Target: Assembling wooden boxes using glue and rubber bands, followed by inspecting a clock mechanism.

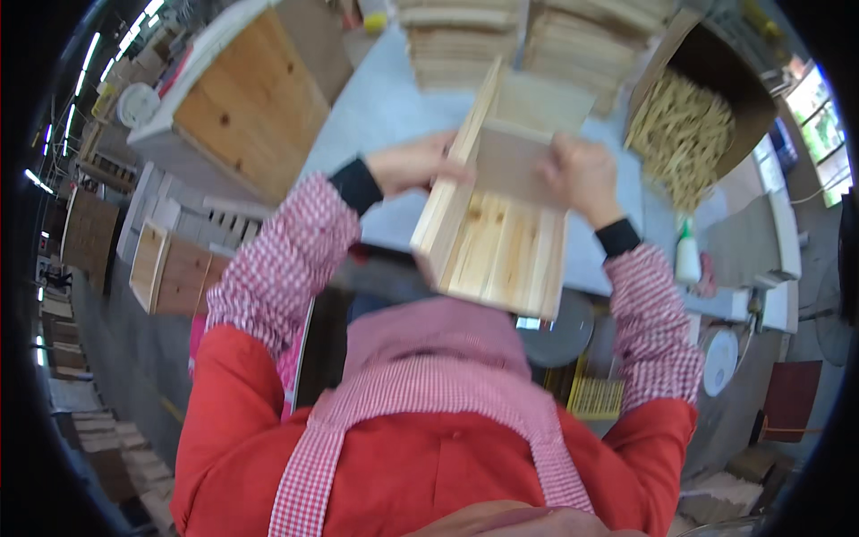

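A pale wooden box point(497, 246) with a slatted inside face is tilted over the near edge of the table, in front of my body. My left hand point(416, 163) grips its tall left side board point(461, 170), with fingertips over the board's edge. A smooth greyish panel point(512, 166) crosses the box's middle. My right hand point(582, 174) is closed like a fist at the right end of that panel, slightly blurred. Whatever its fingers hold is hidden. Both forearms wear checked sleeve covers with dark cuffs.
Stacks of thin wooden boards point(461, 40) stand at the table's far side. On the right, a cardboard box point(747, 98) lies tipped with curly pale strips point(684, 134) spilling out, beside a white bottle point(687, 255). A large knotty wooden panel point(255, 103) rises at left.
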The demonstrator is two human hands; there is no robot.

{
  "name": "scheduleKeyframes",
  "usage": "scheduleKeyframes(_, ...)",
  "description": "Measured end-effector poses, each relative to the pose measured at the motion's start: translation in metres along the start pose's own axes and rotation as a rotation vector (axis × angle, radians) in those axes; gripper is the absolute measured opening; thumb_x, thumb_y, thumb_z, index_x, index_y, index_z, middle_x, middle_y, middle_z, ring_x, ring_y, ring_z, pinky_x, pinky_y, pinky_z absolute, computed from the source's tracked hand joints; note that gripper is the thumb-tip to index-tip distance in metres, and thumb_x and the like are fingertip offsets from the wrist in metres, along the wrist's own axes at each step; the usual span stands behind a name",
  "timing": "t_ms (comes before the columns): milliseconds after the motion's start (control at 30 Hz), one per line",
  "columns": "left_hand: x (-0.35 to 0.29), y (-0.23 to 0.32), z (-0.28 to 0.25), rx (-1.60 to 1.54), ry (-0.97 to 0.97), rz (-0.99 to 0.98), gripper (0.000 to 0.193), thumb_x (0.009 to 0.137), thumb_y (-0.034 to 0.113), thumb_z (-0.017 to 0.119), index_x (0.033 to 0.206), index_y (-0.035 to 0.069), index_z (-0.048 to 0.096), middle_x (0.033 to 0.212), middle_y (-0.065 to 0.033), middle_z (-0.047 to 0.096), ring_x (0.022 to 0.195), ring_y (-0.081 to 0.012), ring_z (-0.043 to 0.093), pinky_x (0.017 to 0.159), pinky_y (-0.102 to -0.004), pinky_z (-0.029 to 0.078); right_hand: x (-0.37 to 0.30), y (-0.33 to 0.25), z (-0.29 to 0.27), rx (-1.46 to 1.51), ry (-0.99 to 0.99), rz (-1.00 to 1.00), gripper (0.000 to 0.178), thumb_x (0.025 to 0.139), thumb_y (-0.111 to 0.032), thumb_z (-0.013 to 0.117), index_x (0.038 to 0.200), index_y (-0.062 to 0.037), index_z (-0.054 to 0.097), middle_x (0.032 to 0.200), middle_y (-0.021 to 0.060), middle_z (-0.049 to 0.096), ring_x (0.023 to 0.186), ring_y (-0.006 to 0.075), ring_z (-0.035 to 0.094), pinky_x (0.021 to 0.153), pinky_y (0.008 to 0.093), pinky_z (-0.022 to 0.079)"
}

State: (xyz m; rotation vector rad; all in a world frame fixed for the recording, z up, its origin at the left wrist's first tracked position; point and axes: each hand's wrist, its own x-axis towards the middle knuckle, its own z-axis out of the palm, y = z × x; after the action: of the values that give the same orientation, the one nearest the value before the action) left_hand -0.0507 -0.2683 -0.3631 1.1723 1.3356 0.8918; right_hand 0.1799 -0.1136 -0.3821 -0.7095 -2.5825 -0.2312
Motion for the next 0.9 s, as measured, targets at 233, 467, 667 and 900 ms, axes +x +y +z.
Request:
scheduleKeyframes(233,0.019,0.039,-0.021,0.575,0.245,0.083,0.077,0.087,0.038,0.065,0.145,0.006,0.027,0.131,-0.0120,0.050,0.116,-0.0210,0.052,0.091,-0.0359,0.047,-0.016,-0.008,-0.018,0.017,0.210,-0.054,0.044,0.069,-0.028,0.075,0.102,-0.0055,0.057,0.091,0.0117,0.063,0.093,0.0281,0.059,0.089,0.0424,0.038)
scheduleKeyframes(467,0.118,0.282,0.019,-0.548,-0.058,0.514,0.085,0.094,0.043,0.054,0.147,-0.005,0.007,0.153,-0.0260,0.007,0.140,-0.0363,0.022,0.112,-0.0509,0.025,-0.068,0.006,-0.045,0.250,0.421,0.169,0.044,0.076,-0.024,0.071,0.112,-0.0025,0.057,0.100,0.0133,0.061,0.097,0.0294,0.056,0.091,0.0423,0.036)
scheduleKeyframes(667,0.217,0.380,0.026,-0.995,0.185,0.736,0.087,0.093,0.041,0.055,0.144,-0.005,0.002,0.148,-0.0313,0.012,0.137,-0.0368,0.027,0.113,-0.0435,0.029,-0.132,0.004,-0.056,0.303,0.377,0.258,0.042,0.076,-0.018,0.072,0.111,-0.0012,0.057,0.100,0.0137,0.062,0.095,0.0298,0.057,0.086,0.0404,0.038)
scheduleKeyframes(900,0.176,0.435,0.020,-0.756,-0.238,1.036,0.038,0.090,0.030,0.058,0.111,-0.001,0.051,0.119,-0.0208,0.053,0.107,-0.0302,0.055,0.087,-0.0414,0.052,-0.145,0.012,-0.058,0.420,0.392,0.338,0.043,0.076,-0.018,0.072,0.112,-0.0005,0.056,0.099,0.0140,0.062,0.092,0.0305,0.058,0.086,0.0403,0.039)
